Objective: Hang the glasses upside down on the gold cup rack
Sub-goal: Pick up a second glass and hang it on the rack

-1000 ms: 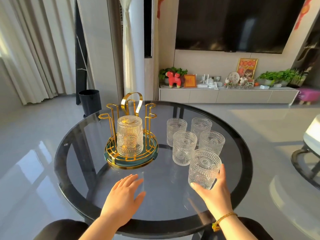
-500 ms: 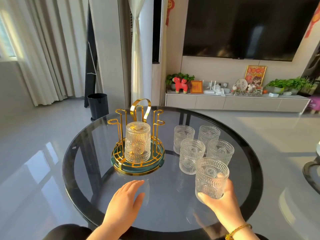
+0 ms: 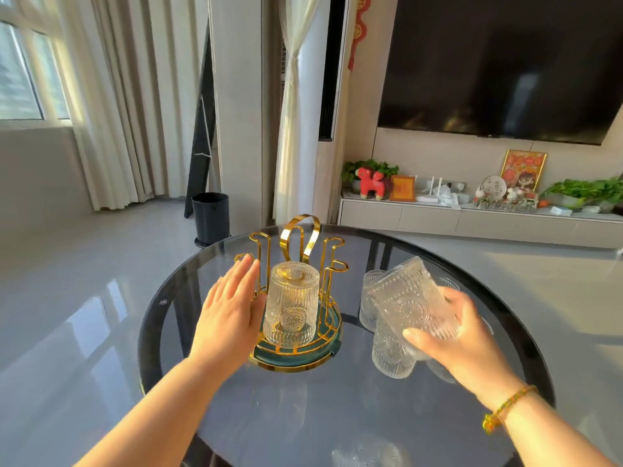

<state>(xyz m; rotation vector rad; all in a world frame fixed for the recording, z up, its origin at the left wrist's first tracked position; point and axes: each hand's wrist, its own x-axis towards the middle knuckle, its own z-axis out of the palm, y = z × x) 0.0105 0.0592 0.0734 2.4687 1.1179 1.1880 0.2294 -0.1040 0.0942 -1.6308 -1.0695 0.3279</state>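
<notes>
The gold cup rack (image 3: 332,269) with a green round base stands on the round glass table (image 3: 337,416). One embossed glass (image 3: 291,306) hangs upside down on a front peg. My left hand (image 3: 229,311) is flat and open against the rack's left side, fingers beside a gold peg. My right hand (image 3: 462,342) grips a second glass (image 3: 409,299), lifted off the table and tilted with its base up and to the left. Several more glasses (image 3: 387,355) stand upright behind and below it, partly hidden.
A dark bin (image 3: 210,217) stands on the floor beyond the table's far left edge. A low cabinet (image 3: 472,220) with ornaments and plants runs along the back wall under a large television (image 3: 499,65).
My right hand has lifted the front glass off the table and tipped it over. My left hand has moved forward from the table to the rack's left side.
</notes>
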